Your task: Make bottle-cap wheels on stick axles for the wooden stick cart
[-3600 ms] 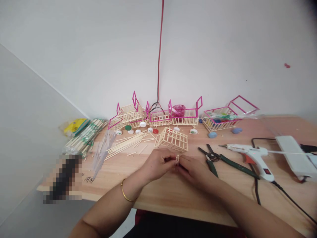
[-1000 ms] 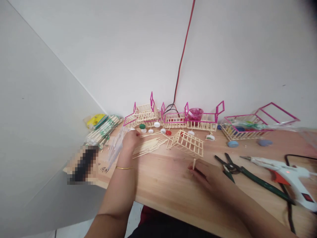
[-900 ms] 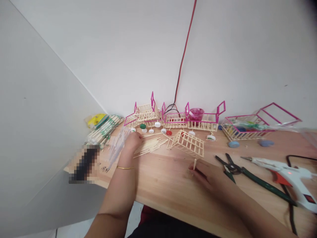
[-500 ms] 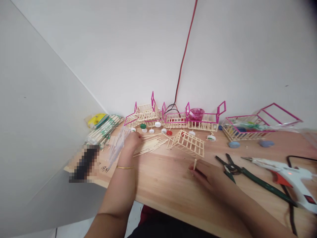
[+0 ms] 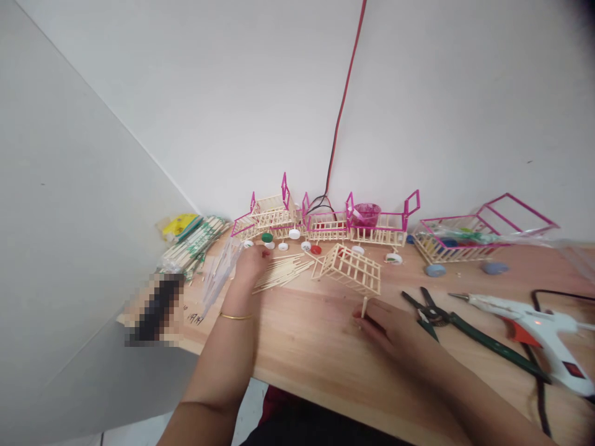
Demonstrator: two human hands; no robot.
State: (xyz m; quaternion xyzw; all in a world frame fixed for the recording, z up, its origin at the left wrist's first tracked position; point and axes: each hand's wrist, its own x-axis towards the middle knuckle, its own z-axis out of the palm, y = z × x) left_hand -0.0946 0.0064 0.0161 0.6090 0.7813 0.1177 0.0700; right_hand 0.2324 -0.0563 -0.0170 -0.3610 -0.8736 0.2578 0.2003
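Observation:
My right hand (image 5: 388, 325) rests low over the table, thumb and fingers closed on a short wooden stick (image 5: 364, 307) that points upward. Just beyond it stands a small house-shaped frame of pale sticks (image 5: 356, 271), apart from the fingers. At the left end of a loose pile of thin wooden sticks (image 5: 286, 272) is my left hand (image 5: 253, 265), its fingers curled. The back of that hand hides whatever is in its grasp. A clear plastic bag (image 5: 218, 282) lies just left of the left wrist.
Stick carts with pink rims (image 5: 379, 229) line the wall, several bottle caps (image 5: 294, 234) among them. A pink cup (image 5: 366, 215) stands behind. Green-handled pliers (image 5: 488, 341) and a white glue gun (image 5: 534, 322) with a black cord lie right. Packaged sticks (image 5: 198, 244) lie left.
My left hand has shifted slightly to the right along the stick pile. The right hand keeps the short stick in almost the same place; the view has moved a little.

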